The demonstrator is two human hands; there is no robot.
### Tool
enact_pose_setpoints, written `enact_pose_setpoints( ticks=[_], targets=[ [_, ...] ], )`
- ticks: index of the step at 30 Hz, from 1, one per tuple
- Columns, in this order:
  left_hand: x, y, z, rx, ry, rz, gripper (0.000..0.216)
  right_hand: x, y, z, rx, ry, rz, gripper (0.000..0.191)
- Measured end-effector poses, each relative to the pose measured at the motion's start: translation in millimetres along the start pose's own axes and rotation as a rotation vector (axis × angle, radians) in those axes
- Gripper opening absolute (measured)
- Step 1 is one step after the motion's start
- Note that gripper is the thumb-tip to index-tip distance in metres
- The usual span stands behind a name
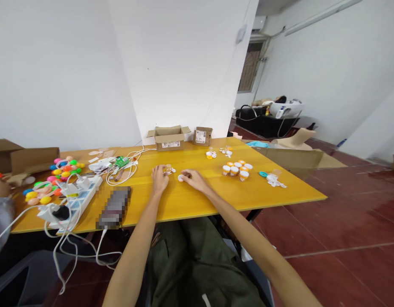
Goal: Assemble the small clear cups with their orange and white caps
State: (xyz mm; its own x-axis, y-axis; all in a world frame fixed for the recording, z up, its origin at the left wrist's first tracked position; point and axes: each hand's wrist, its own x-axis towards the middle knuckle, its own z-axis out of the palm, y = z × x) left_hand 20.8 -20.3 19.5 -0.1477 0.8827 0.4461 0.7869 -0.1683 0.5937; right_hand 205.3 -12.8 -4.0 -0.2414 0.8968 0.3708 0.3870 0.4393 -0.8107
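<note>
My right hand (194, 180) pinches a small white round lid (180, 178) close above the table. To its left, my left hand (159, 179) rests on the tabletop with its fingers stretched out, beside several small white pieces (173, 170). Just behind these pieces is a small clear cup (168, 167). A group of small tubs (234, 171) with white and orange lids stands to the right of my hands. Farther right, a teal ring-shaped lid (263, 174) lies by a pile of white pieces (275, 181).
Two cardboard boxes (170, 138) stand by the wall. On the left are a phone (115, 207), a power strip (85, 198) with white cables, and colourful plastic balls (45, 192). More white pieces (212, 154) lie at the back right. Another person's sleeve (1, 217) shows far left.
</note>
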Motion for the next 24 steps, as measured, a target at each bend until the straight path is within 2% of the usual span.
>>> enact_pose_setpoints(
  ticks=[7, 12, 19, 24],
  targets=[
    [-1.5, -1.8, 2.1, 0.02, -0.071, 0.001, 0.022, 3.8, 4.7, -3.5, -0.027, 0.047, -0.042, 0.018],
    [0.6, -12.6, 8.7, -0.005, -0.083, 0.041, 0.017, 19.1, 15.3, -3.2, -0.063, 0.088, -0.008, 0.016],
    [7.5, -26.7, 16.3, -0.125, -0.02, 0.057, 0.007, 52.5, 22.0, 9.6, -0.1, -0.012, -0.062, 0.015],
    [11.9, -30.1, 19.4, -0.276, 0.049, -0.005, 0.006, 70.3, 23.6, 19.1, -0.087, -0.089, -0.063, 0.019]
  ],
)
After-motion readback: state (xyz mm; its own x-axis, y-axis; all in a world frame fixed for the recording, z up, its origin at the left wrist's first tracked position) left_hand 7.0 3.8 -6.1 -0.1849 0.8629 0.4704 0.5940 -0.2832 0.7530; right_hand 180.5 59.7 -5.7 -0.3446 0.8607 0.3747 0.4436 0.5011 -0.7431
